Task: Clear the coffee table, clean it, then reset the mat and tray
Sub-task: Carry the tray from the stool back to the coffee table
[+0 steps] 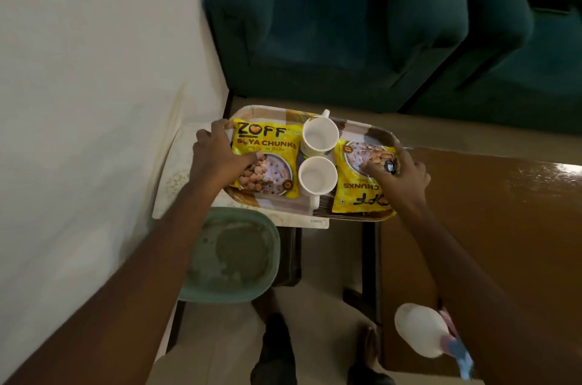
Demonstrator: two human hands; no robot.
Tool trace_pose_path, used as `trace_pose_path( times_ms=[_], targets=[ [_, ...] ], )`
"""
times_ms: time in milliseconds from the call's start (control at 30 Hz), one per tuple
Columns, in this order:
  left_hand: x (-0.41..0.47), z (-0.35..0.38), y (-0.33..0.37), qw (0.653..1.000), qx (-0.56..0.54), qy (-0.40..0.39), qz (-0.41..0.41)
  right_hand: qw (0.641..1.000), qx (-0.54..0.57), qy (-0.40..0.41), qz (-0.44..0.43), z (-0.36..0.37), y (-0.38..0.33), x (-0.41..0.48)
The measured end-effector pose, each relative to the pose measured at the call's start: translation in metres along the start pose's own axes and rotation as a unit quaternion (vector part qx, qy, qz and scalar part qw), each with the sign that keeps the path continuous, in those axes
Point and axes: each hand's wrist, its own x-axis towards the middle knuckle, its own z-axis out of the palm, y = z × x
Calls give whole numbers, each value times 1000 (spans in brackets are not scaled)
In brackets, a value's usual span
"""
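Note:
A patterned tray [352,126] carries two yellow soya chunks packets [267,145] [356,192] and two white cups [319,136] [317,175]. My left hand [217,151] grips the tray's left end, thumb on the left packet. My right hand [400,173] holds the tray's right end, fingers pressing on the right packet. The tray is over a pale mat [176,170] that lies on a small stand to the left of the brown coffee table [491,227].
A green plastic stool [233,258] stands below the tray. A white spray bottle [422,331] with a blue-pink trigger sits on the coffee table's near corner. Dark green sofas [346,22] fill the back. A white wall is at left. My feet show at the bottom.

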Motion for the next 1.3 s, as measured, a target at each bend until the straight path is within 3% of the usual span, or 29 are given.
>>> trace_pose_path(
  times_ms=[233, 500, 1300],
  targets=[
    [-92, 41, 70, 1000, 15, 20, -2, 1000, 1, 14, -19, -100, 52, -23],
    [-221, 115, 138, 998, -24, 31, -45, 998, -34, -34, -43, -234, 128, -49],
    [-411, 265, 294, 1000, -7, 3, 8, 1000, 9, 13, -9, -455, 324, -101]
  ],
)
